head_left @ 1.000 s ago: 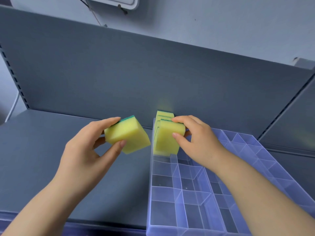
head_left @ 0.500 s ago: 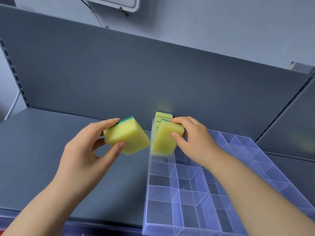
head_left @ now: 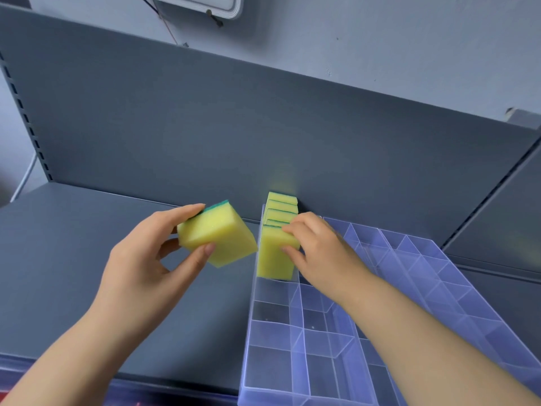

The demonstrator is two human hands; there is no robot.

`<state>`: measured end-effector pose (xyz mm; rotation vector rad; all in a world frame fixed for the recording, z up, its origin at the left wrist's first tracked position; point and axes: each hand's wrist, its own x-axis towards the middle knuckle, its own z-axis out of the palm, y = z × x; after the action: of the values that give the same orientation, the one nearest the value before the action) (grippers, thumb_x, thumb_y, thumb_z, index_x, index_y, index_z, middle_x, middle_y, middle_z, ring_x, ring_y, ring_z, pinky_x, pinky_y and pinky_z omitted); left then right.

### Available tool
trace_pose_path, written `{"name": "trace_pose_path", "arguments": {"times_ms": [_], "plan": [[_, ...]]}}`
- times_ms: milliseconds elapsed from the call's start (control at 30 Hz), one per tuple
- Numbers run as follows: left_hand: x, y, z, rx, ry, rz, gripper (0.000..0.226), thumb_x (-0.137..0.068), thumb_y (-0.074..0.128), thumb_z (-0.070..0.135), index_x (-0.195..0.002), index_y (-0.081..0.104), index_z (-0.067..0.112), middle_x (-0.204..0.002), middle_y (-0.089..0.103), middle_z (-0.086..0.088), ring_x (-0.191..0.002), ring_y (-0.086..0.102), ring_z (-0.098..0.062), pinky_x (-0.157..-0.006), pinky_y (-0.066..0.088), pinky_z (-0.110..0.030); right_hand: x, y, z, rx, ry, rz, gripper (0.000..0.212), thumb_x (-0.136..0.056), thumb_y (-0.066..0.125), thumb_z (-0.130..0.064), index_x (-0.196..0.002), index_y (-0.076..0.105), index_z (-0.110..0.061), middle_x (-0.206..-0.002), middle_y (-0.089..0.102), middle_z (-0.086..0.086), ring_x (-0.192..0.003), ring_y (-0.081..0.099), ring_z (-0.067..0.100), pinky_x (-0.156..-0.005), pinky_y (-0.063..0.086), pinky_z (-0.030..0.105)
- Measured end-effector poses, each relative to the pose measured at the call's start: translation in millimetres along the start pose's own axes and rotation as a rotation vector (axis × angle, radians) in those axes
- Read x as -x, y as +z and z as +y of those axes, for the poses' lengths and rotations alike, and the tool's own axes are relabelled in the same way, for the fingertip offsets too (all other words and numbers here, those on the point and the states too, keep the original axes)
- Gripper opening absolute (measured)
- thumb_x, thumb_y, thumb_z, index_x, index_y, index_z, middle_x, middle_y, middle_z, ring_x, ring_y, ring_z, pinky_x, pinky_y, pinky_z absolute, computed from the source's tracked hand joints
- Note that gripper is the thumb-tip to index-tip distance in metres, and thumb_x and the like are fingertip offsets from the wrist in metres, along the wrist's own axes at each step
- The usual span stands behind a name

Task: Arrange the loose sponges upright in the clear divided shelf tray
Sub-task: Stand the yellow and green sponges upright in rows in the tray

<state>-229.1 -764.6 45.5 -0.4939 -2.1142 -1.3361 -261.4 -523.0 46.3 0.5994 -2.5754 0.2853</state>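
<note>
A clear divided tray (head_left: pixel 273 335) lies on the grey shelf, right of centre. Several yellow sponges with green backs (head_left: pixel 281 206) stand upright in a row at its far left corner. My right hand (head_left: pixel 319 247) grips the front sponge of that row (head_left: pixel 273 256) by its right edge, thumb on its face and fingers over its top. My left hand (head_left: pixel 146 259) holds a loose yellow-and-green sponge (head_left: pixel 218 238) tilted in the air, just left of the tray and level with the row.
The grey shelf board (head_left: pixel 87 273) stretches to the left of the tray. A grey back panel (head_left: pixel 234 127) rises right behind the sponges. A slotted upright (head_left: pixel 26 118) runs along the left. The tray's other compartments hold nothing.
My right hand has pressed the front sponge closer against the row, fingers now over its top. My left hand with its sponge has barely moved.
</note>
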Motion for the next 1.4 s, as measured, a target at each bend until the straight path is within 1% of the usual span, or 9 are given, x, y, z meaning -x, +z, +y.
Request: {"name": "trace_pose_path", "arguments": {"times_ms": [233,400,500,633,800,967,1067,1200,1400], "plan": [[1.1,3.9,0.6,0.015,0.019,-0.022,0.043,-0.074,0.066,0.026,-0.115,0.055,0.034,-0.106,0.057,0.027,-0.095,0.057,0.001,-0.082,0.043,-0.004,0.5,1.9,-6.8,0.141,0.019,-0.001,0.028,-0.059,0.084,-0.013,-0.071,0.059,-0.007,-0.075,0.057,0.006,-0.069,0.056,0.028,-0.043,0.049,0.033],[-0.1,9.1,6.1,0.123,-0.019,-0.047,0.043,-0.073,0.067,0.027,-0.112,0.056,0.039,-0.105,0.062,0.018,-0.095,0.061,-0.005,-0.081,0.045,-0.006,1.2,2.2,-5.4,-0.001,0.11,-0.014,0.021,-0.073,0.075,-0.012,-0.081,0.057,-0.006,-0.085,0.053,0.006,-0.08,0.05,0.024,-0.059,0.049,0.041],[-5.2,16.6,9.2,0.156,-0.042,-0.09,0.042,-0.073,0.067,0.029,-0.111,0.056,0.041,-0.105,0.062,0.018,-0.094,0.063,-0.006,-0.077,0.045,-0.006,-0.5,-0.2,-2.9,-0.106,0.221,-0.055,0.016,-0.081,0.069,-0.017,-0.088,0.056,-0.01,-0.09,0.046,-0.002,-0.08,0.041,0.016,-0.068,0.044,0.033],[-11.3,30.3,11.6,0.254,-0.069,-0.152,0.04,-0.075,0.074,0.028,-0.109,0.059,0.044,-0.107,0.063,0.016,-0.096,0.064,-0.009,-0.076,0.047,-0.008,-3.1,-1.0,1.6,-0.218,0.278,-0.074,0.008,-0.076,0.065,-0.005,-0.08,0.06,-0.011,-0.077,0.041,-0.007,-0.073,0.045,0.018,-0.064,0.041,0.026],[-20.7,48.0,11.1,0.327,-0.109,-0.249,0.043,-0.073,0.076,0.026,-0.111,0.059,0.037,-0.107,0.064,0.018,-0.097,0.063,-0.005,-0.083,0.052,-0.021,-8.1,-6.7,11.2,-0.364,0.345,-0.086,0.026,-0.074,0.046,0.011,-0.075,0.066,-0.006,-0.066,0.042,-0.011,-0.063,0.04,0.01,-0.056,0.031,0.011],[-25.6,50.5,1.5,0.312,-0.068,-0.302,0.045,-0.075,0.067,0.024,-0.114,0.057,0.043,-0.112,0.062,0.015,-0.1,0.063,-0.011,-0.084,0.052,-0.025,-6.2,-9.8,19.4,-0.589,0.461,-0.147,0.029,-0.097,0.04,-0.02,-0.076,0.057,-0.028,-0.072,0.056,-0.013,-0.069,0.05,0.005,-0.068,0.041,0.015],[-28.0,51.8,-1.1,0.201,0.014,-0.338,0.048,-0.076,0.065,0.023,-0.117,0.055,0.045,-0.109,0.059,0.016,-0.1,0.06,-0.011,-0.081,0.049,-0.017,-4.9,-11.0,22.8,-0.632,0.495,-0.138,0.028,-0.099,0.034,-0.028,-0.093,0.061,-0.024,-0.082,0.064,-0.012,-0.084,0.06,0.009,-0.08,0.049,0.031],[-31.7,53.5,-0.8,0.059,0.113,-0.392,0.046,-0.078,0.065,0.023,-0.12,0.058,0.041,-0.105,0.055,0.019,-0.092,0.056,-0.006,-0.077,0.046,-0.009,-3.8,-16.1,20.4,-0.617,0.493,-0.145,0.035,-0.098,0.032,-0.039,-0.093,0.064,-0.024,-0.082,0.065,-0.012,-0.09,0.061,0.009,-0.082,0.047,0.03],[-32.6,60.3,0.0,-0.273,0.32,-0.441,0.047,-0.08,0.069,0.019,-0.125,0.059,0.029,-0.108,0.049,0.011,-0.074,0.049,-0.005,-0.067,0.042,-0.017,-3.0,-16.8,20.4,-0.657,0.513,-0.177,0.046,-0.094,0.031,-0.05,-0.089,0.069,-0.024,-0.095,0.069,-0.01,-0.098,0.061,0.009,-0.096,0.044,0.033]]}}
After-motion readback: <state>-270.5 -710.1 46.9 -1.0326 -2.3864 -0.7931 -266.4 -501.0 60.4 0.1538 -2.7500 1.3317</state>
